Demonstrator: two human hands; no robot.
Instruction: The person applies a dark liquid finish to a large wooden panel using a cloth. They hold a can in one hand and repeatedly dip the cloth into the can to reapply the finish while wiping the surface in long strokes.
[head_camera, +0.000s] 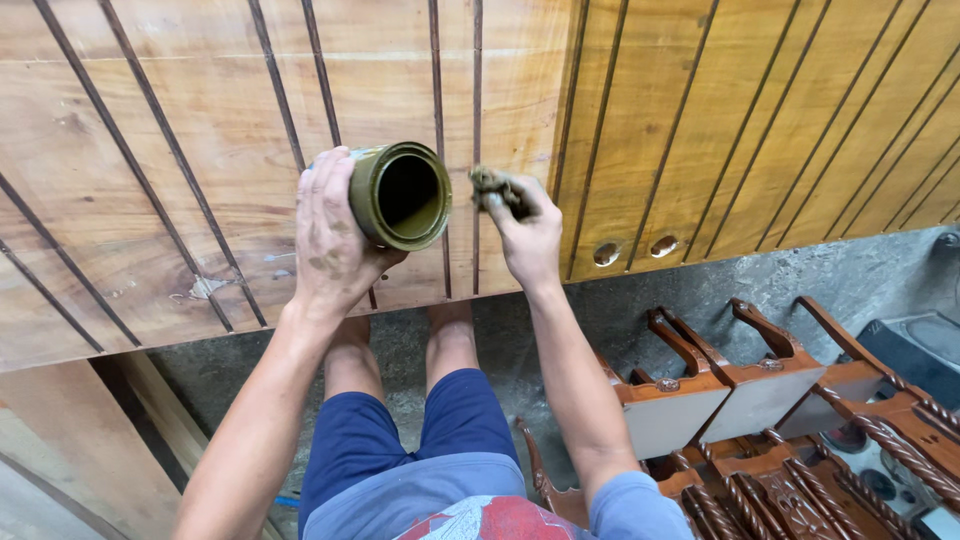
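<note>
The left hand (332, 235) is wrapped around an olive-green tin can (400, 195), fingers curled over its side, holding it tipped so that the open mouth faces the camera (dark and coated inside) in front of the grooved wooden panel (200, 150). At the can's three o'clock, just beside its rim, the right hand (525, 235) is closed with fingertips pinching a small dirty wad of rag (495, 185) against the panel. At five o'clock carved reddish-brown furniture pieces (760, 400) lie on the concrete floor (620, 300).
</note>
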